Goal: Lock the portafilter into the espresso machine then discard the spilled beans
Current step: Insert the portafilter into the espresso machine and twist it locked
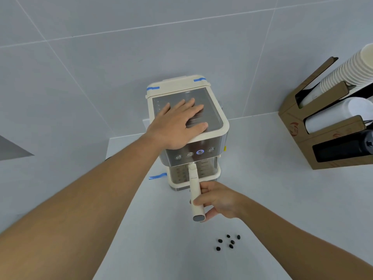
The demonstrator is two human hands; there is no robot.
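A cream and steel espresso machine (214,142) stands on the white counter against the tiled wall. My left hand (177,126) lies flat on its top plate, fingers spread, holding nothing. The cream portafilter handle (194,178) sticks out from under the machine's front toward me, its head up under the brew group. My right hand (218,201) is wrapped around the handle near its grey end cap. Several dark coffee beans (229,242) lie scattered on the counter in front of the machine, just below my right hand.
A cardboard dispenser (296,134) with stacked paper cups and lids stands at the right. Blue tape strips mark the machine's lid and the counter at its left foot (157,176). A button on the machine's panel glows blue (200,152).
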